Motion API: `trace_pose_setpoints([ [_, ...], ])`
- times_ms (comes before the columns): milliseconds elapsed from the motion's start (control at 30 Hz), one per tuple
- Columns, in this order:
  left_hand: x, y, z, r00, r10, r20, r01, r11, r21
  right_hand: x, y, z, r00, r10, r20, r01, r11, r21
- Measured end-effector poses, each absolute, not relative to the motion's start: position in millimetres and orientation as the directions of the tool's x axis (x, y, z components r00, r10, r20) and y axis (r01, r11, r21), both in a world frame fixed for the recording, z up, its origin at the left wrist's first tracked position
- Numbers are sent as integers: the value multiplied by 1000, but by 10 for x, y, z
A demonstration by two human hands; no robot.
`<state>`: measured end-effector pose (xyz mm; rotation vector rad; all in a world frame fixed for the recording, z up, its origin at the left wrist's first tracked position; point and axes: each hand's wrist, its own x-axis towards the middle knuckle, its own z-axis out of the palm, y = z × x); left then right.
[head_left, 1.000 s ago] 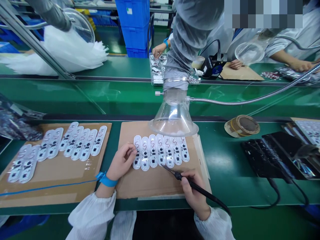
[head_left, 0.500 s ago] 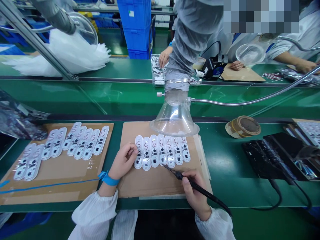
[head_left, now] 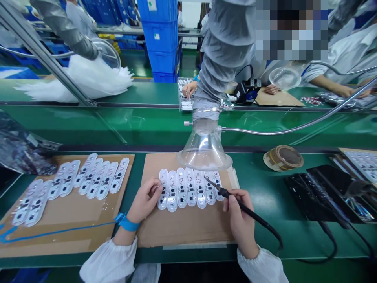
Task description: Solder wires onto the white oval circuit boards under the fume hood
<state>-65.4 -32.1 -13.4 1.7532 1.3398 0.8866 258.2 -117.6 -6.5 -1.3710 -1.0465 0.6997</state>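
Observation:
My right hand point(head_left: 242, 214) grips a soldering iron point(head_left: 225, 192) with a black cord. Its tip reaches over the right part of a row of white oval circuit boards point(head_left: 191, 192), near their thin red wires; contact I cannot tell. My left hand point(head_left: 146, 200), a blue wrist strap point(head_left: 129, 224) at its wrist, rests by the row's left end with fingers curled together. What those fingers hold, if anything, is too small to make out. The boards lie side by side on a cardboard sheet point(head_left: 182, 232).
A clear fume hood point(head_left: 205, 155) hangs low over the boards' far ends. More boards lie on a left cardboard sheet point(head_left: 76, 220). At right are a tape roll point(head_left: 284, 158) and black cases point(head_left: 309, 196). Co-workers' hands point(head_left: 190, 89) work across the bench.
The iron's tip has moved from the boards' near ends up and right to their wired far part. My left hand stays almost in place. The whole view has shifted slightly.

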Motion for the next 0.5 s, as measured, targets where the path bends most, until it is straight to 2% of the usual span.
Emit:
trace_pose_setpoints([
  [133,-648,-325,-142,211,974,79,464,-171,869,2620,-1093,-65,417,893,168,161,110,-981],
  [400,-686,-351,-222,194,980,41,485,-133,865,2930,-1097,-67,464,843,272,260,164,-952],
  [500,-734,-363,-302,178,984,-18,494,-74,867,3330,-1085,18,549,773,318,312,164,-936],
])
